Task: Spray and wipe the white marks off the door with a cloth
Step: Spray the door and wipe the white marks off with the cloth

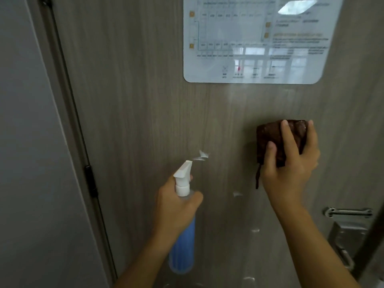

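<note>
Currently the left hand (pixel 176 206) grips the bottle (pixel 182 221), the right hand (pixel 291 163) presses the cloth (pixel 270 140) on the door (pixel 135 100) (white marks (pixel 201 155) remain).

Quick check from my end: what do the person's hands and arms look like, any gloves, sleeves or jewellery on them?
Both are bare. The left hand and right hand wear no gloves and show no rings, and both forearms are uncovered to the frame's bottom edge: no sleeves, watch or wristband visible. Fingernails look short and unpainted.
</note>
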`<action>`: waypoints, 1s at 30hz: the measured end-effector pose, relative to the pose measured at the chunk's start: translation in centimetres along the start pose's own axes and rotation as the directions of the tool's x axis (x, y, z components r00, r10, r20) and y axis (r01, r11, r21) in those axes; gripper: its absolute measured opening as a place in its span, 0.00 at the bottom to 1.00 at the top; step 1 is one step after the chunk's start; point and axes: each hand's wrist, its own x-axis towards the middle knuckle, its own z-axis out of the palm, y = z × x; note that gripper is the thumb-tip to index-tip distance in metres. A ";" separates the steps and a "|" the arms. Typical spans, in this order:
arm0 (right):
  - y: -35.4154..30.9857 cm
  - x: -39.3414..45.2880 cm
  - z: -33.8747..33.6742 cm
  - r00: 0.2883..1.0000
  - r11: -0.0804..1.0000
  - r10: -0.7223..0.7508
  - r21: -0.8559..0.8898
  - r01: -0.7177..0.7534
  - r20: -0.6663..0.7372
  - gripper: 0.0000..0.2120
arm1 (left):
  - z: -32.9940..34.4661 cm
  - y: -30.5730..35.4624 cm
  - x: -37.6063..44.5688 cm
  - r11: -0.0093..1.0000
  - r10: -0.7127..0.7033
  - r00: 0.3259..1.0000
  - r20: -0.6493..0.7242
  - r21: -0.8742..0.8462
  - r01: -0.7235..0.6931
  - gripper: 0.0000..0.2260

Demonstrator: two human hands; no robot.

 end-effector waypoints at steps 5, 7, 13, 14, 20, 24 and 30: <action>1.6 -0.1 -1.8 0.997 0.998 0.068 -0.003 -0.068 -0.024 0.21 | 1.7 0.0 -0.1 0.999 0.010 0.999 -0.035 0.054 -0.008 0.15; 2.3 -0.2 -2.5 0.995 0.996 0.094 -0.004 -0.094 -0.034 0.20 | 2.6 0.2 -0.6 0.998 0.011 0.999 -0.031 0.065 -0.009 0.14; 3.9 -0.3 -4.4 0.989 0.989 0.145 0.001 -0.145 -0.030 0.21 | 6.2 1.1 -2.3 1.000 0.017 0.997 0.071 -0.003 -0.017 0.17; 4.1 -0.3 -4.7 0.989 0.989 0.145 0.003 -0.145 -0.025 0.21 | 6.9 1.3 -2.6 1.000 0.019 0.995 0.094 -0.012 -0.018 0.18; 5.8 -0.1 -6.7 0.989 0.989 0.149 -0.006 -0.149 0.003 0.21 | 10.3 2.3 -3.7 0.999 0.010 0.989 0.147 -0.046 -0.003 0.15; 7.1 0.1 -8.0 0.989 0.989 0.151 -0.001 -0.151 -0.007 0.21 | 11.9 2.7 -4.2 0.999 0.034 0.988 0.153 -0.040 -0.028 0.15; 7.9 -0.3 -9.0 0.987 0.987 0.159 -0.018 -0.158 0.009 0.22 | 12.5 3.1 -4.4 0.995 0.017 0.989 0.145 -0.100 -0.002 0.18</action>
